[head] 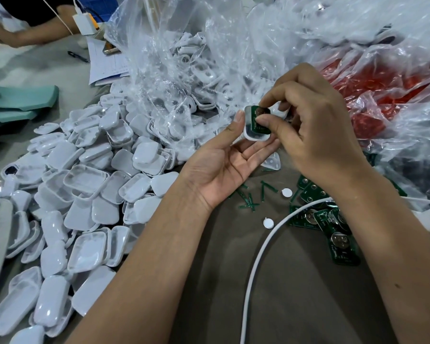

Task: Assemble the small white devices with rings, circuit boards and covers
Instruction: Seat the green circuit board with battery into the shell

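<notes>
My left hand [224, 165] holds a small white device shell [249, 131] between thumb and fingers, palm up. A green circuit board [256, 120] with a coin cell lies in the shell. My right hand [310, 125] pinches that board with thumb and forefinger, pressing on its top. A second white piece [281, 111] shows behind the right fingers. Several more green circuit boards [333, 227] lie on the table under my right wrist. A big heap of white covers [85, 189] fills the left of the table.
A clear plastic bag [184, 70] of white shells lies behind the hands, with a bag of red parts [372, 95] to the right. A white cable [261, 254] curves across the table. Small white discs [268, 222] and green offcuts [248, 202] lie nearby. Another person's arm [35, 33] rests far left.
</notes>
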A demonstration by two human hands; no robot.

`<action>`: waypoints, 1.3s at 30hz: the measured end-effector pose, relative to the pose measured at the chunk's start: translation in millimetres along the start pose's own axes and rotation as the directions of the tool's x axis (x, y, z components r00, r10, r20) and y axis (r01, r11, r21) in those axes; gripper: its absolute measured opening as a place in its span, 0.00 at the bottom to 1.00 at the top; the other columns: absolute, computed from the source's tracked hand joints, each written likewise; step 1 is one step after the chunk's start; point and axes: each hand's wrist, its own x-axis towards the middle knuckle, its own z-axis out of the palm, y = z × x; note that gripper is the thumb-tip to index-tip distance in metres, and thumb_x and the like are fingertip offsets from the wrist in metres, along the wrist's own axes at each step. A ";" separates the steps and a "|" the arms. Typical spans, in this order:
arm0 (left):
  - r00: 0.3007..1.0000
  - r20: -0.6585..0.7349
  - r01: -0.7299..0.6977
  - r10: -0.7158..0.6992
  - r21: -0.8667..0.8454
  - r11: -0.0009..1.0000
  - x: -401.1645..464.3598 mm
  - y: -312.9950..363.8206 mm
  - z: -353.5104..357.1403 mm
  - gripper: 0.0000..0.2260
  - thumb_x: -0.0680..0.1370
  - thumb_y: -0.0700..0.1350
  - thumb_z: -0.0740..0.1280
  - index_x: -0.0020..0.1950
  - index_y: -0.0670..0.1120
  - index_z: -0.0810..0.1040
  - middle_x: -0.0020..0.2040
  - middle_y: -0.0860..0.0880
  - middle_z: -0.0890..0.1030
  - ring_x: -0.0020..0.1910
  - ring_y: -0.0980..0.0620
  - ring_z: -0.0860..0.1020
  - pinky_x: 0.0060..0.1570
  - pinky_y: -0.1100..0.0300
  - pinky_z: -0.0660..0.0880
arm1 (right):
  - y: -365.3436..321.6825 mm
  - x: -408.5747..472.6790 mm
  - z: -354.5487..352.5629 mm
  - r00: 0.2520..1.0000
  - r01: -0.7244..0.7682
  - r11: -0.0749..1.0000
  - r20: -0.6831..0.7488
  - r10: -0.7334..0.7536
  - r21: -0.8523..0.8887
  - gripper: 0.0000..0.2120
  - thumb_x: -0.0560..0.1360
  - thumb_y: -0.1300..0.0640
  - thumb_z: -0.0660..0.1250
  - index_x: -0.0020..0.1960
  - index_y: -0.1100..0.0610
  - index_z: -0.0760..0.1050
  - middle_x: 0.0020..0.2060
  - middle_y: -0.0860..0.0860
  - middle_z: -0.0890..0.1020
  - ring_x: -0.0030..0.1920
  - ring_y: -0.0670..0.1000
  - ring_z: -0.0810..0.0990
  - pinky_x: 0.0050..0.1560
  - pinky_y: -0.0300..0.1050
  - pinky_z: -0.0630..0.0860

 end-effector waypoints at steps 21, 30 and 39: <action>1.000 -0.002 -0.003 0.003 0.024 1.000 1.3 -0.4 -0.3 0.12 0.79 0.44 0.70 0.56 0.36 0.81 0.54 0.36 0.84 0.55 0.40 0.85 0.55 0.49 0.83 | -4.0 -0.1 -0.4 0.999 -0.018 1.000 0.051 0.019 -0.016 0.09 0.78 0.58 0.75 0.52 0.63 0.81 0.51 0.55 0.78 0.49 0.49 0.75 0.53 0.37 0.71; 0.999 -0.033 0.019 -0.019 0.001 1.000 -1.4 -0.3 4.8 0.14 0.77 0.46 0.69 0.56 0.37 0.81 0.55 0.37 0.84 0.54 0.43 0.85 0.57 0.50 0.82 | -7.1 -0.1 -1.2 1.000 0.009 1.000 0.016 -0.009 -0.005 0.09 0.77 0.58 0.75 0.51 0.63 0.82 0.50 0.56 0.79 0.46 0.49 0.76 0.49 0.36 0.72; 0.998 -0.003 0.056 -0.056 -0.065 0.996 -2.4 -2.6 7.6 0.16 0.74 0.46 0.71 0.55 0.37 0.80 0.52 0.35 0.84 0.52 0.42 0.85 0.57 0.49 0.82 | -9.2 -0.6 -2.8 0.999 0.015 1.000 -0.034 -0.015 -0.016 0.10 0.76 0.57 0.77 0.50 0.64 0.84 0.47 0.57 0.80 0.44 0.49 0.76 0.47 0.30 0.70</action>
